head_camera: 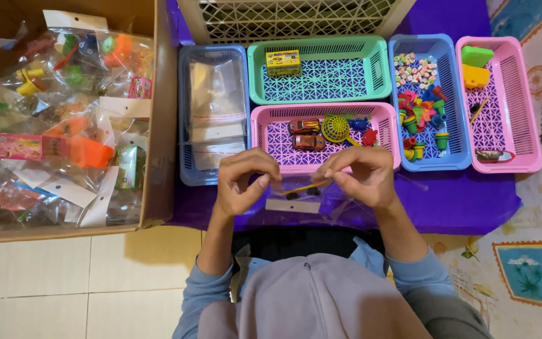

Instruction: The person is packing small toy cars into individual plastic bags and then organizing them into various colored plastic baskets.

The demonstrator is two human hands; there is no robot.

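Observation:
My left hand (243, 182) and my right hand (360, 176) together pinch a clear plastic bag (302, 194) over the purple cloth (459, 201). Inside the bag lies a thin yellow stick-like toy, with small dark pieces below it. Just beyond my hands stands a pink basket (265, 135) with two toy cars (305, 134), a yellow net scoop (335, 129) and small blue and red toys.
A cardboard box (161, 125) of bagged toys stands at left. A blue basket (184, 113) holds clear bags, a green basket (321, 81) a yellow box. At right, a blue basket (453, 113) holds small colourful pieces and a pink basket (528, 125) a few toys.

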